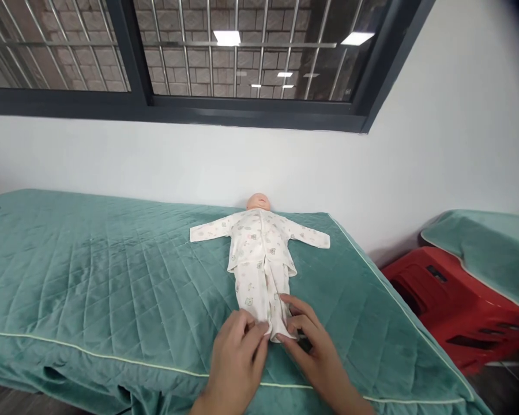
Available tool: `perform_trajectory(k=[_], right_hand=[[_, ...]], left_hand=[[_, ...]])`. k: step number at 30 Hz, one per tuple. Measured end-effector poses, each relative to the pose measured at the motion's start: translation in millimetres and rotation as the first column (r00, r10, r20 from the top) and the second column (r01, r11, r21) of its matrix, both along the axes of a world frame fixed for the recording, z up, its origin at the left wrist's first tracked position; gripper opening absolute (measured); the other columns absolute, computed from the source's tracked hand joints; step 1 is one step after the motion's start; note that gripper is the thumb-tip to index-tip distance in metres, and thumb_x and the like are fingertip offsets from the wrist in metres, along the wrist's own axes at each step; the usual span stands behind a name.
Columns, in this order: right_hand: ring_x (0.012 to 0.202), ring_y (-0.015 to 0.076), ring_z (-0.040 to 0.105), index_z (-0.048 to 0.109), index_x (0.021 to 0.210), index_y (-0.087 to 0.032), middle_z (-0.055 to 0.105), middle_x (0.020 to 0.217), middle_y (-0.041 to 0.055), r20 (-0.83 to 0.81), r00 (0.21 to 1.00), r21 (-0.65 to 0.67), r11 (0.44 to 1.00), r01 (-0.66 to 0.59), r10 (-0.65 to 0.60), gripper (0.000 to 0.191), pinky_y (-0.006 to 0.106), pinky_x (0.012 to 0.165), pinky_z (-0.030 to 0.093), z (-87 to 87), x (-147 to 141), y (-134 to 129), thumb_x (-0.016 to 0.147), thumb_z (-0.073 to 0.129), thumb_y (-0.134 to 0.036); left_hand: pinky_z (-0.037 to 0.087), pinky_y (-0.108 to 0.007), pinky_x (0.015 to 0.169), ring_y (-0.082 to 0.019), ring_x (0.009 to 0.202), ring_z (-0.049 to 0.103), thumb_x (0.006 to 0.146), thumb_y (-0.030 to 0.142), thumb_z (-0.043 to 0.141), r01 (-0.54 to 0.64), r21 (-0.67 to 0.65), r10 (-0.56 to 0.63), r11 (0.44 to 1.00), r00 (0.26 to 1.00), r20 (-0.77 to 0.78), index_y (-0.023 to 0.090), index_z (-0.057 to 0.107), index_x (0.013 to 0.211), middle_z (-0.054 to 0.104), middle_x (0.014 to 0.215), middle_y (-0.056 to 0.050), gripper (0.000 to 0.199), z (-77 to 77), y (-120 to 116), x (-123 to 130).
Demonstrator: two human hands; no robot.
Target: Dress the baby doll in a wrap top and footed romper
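Observation:
A baby doll [258, 201] lies on its back, its head toward the wall and its arms spread inside long sleeves. It wears a white patterned top [259, 236] and matching white trousers [251, 288]. At the trouser hems, my left hand [240, 349] pinches the cuff of the leg on the left. My right hand [313, 346] has its thumb and fingers on the other leg's cuff, the index finger resting higher on the cloth. The doll's feet are hidden by the trousers and my fingers.
Under the doll is a green quilted cover [134, 288] with pale piping along its edges. A white wall [177, 155] and a dark-framed window [251, 109] with metal bars stand behind. To the right is a red plastic piece [454, 300] partly under another green cover [488, 242].

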State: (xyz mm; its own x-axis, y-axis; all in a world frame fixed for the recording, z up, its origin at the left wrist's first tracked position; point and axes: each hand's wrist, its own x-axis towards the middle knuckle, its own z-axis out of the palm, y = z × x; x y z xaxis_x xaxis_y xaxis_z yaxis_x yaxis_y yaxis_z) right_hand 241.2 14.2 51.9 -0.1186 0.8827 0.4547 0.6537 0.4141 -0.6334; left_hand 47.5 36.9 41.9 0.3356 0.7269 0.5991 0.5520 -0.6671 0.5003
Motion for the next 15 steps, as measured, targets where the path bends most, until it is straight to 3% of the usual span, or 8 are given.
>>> perform_trajectory(k=[4, 6, 8, 10, 12, 13, 14, 15], right_hand=[[0.125, 0.0199, 0.054, 0.055, 0.088, -0.022, 0.053, 0.137, 0.0109, 0.138, 0.990, 0.024, 1.000, -0.019, 0.016, 0.004, 0.034, 0.102, 0.048, 7.9, 5, -8, 0.092, 0.056, -0.021], [0.125, 0.0207, 0.054, 0.059, 0.092, -0.022, 0.053, 0.138, 0.0105, 0.233, 0.971, -0.018, 0.999, -0.042, 0.045, 0.002, 0.035, 0.102, 0.049, 9.3, 9, -13, 0.092, 0.057, -0.022], [0.127, 0.0220, 0.055, 0.062, 0.103, -0.024, 0.050, 0.143, 0.0102, 0.316, 0.945, -0.093, 0.994, -0.055, 0.082, 0.014, 0.036, 0.102, 0.049, 10.1, 20, -16, 0.090, 0.060, -0.027], [0.127, 0.0227, 0.055, 0.059, 0.120, -0.026, 0.047, 0.147, 0.0101, 0.366, 0.929, -0.157, 0.988, -0.005, 0.063, 0.030, 0.036, 0.103, 0.050, 10.1, 39, -19, 0.090, 0.060, -0.035], [0.127, 0.0230, 0.056, 0.055, 0.131, -0.026, 0.047, 0.148, 0.0102, 0.401, 0.915, -0.166, 0.978, 0.124, -0.048, 0.041, 0.037, 0.103, 0.051, 6.4, 68, -19, 0.093, 0.054, -0.041], [0.125, 0.0235, 0.057, 0.054, 0.132, -0.025, 0.048, 0.148, 0.0104, 0.423, 0.898, -0.144, 0.969, 0.201, -0.123, 0.043, 0.038, 0.102, 0.051, 2.3, 84, -19, 0.094, 0.050, -0.044], [0.124, 0.0246, 0.058, 0.055, 0.132, -0.024, 0.049, 0.146, 0.0109, 0.450, 0.873, -0.117, 0.957, 0.266, -0.188, 0.045, 0.040, 0.101, 0.052, -3.8, 100, -19, 0.094, 0.048, -0.048], [0.123, 0.0267, 0.059, 0.057, 0.131, -0.022, 0.052, 0.144, 0.0119, 0.480, 0.841, -0.081, 0.942, 0.326, -0.250, 0.049, 0.043, 0.101, 0.052, -11.6, 116, -18, 0.093, 0.047, -0.052]], left_hand=[[0.045, -0.034, 0.065, -0.020, 0.075, 0.053, 0.091, 0.017, 0.053, 0.050, 0.120, -0.030, 0.992, 0.986, -0.163, 0.019, 0.063, 0.095, 0.058, 0.083, -0.006, 0.011, 6.9, -4, 2], [0.046, -0.034, 0.065, -0.020, 0.075, 0.054, 0.091, 0.018, 0.054, 0.079, 0.137, -0.055, 0.987, 0.983, -0.174, 0.019, 0.062, 0.094, 0.058, 0.083, -0.006, 0.009, 6.9, -7, -2], [0.049, -0.032, 0.067, -0.019, 0.077, 0.056, 0.090, 0.016, 0.054, 0.094, 0.174, -0.070, 0.980, 0.987, -0.142, 0.018, 0.063, 0.098, 0.059, 0.086, -0.006, 0.012, 2.0, -7, -19], [0.051, -0.029, 0.071, -0.018, 0.083, 0.059, 0.090, 0.014, 0.053, 0.044, 0.233, -0.019, 0.971, 0.994, -0.107, 0.019, 0.062, 0.106, 0.060, 0.095, -0.008, 0.019, -10.4, -5, -54], [0.053, -0.027, 0.074, -0.017, 0.089, 0.061, 0.090, 0.017, 0.052, -0.142, 0.268, 0.165, 0.953, 0.984, -0.065, 0.022, 0.063, 0.108, 0.060, 0.102, -0.007, 0.021, -31.1, -2, -101], [0.053, -0.030, 0.077, -0.018, 0.092, 0.061, 0.091, 0.020, 0.053, -0.280, 0.223, 0.295, 0.934, 0.955, -0.035, 0.023, 0.062, 0.107, 0.059, 0.106, -0.007, 0.019, -43.7, -2, -127], [0.054, -0.034, 0.079, -0.021, 0.094, 0.061, 0.090, 0.026, 0.053, -0.441, 0.186, 0.447, 0.878, 0.894, 0.014, 0.022, 0.062, 0.105, 0.058, 0.107, -0.007, 0.017, -56.7, -2, -151], [0.054, -0.041, 0.083, -0.025, 0.098, 0.060, 0.089, 0.032, 0.054, -0.619, 0.125, 0.614, 0.776, 0.785, 0.075, 0.021, 0.062, 0.103, 0.057, 0.109, -0.008, 0.019, -69.1, -5, -171]])
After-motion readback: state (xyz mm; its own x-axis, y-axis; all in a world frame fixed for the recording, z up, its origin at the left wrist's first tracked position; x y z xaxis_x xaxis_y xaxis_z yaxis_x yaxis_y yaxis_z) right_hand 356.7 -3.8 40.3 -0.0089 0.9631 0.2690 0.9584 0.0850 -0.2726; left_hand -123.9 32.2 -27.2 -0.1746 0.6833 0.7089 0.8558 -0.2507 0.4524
